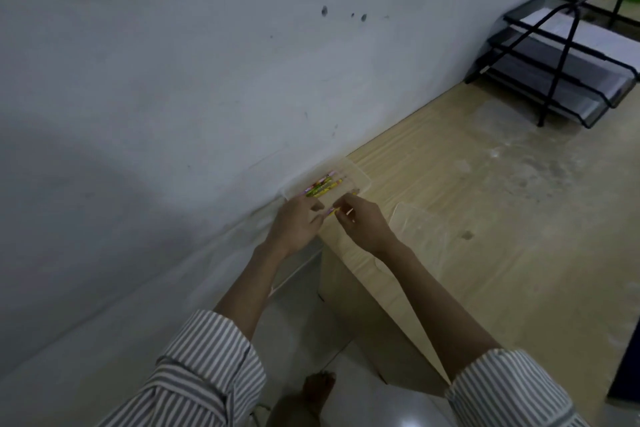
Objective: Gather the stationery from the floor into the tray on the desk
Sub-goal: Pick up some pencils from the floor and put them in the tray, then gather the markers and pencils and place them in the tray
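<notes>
Holding a yellow pencil [331, 211] low at the near rim of the clear tray [362, 180], probably to lay it lengthwise beside the pencils already inside [322, 186]. Pinched at one end by the right hand [360, 225] fingers [346, 205]; left hand [296, 224] fingers curled by the other end, grip unclear. Parked in the table [485, 184] corner against the wall [207, 80], likely for steadiness, with the lid [419, 232] set aside nearby.

Grey-white striped sleeves [207, 357], cuffs rolled; foot [320, 383] bare.

Both forearms stretch forward, left hand [297, 222] and right hand [362, 224] close together, right fingertips [343, 207] pinched.
</notes>
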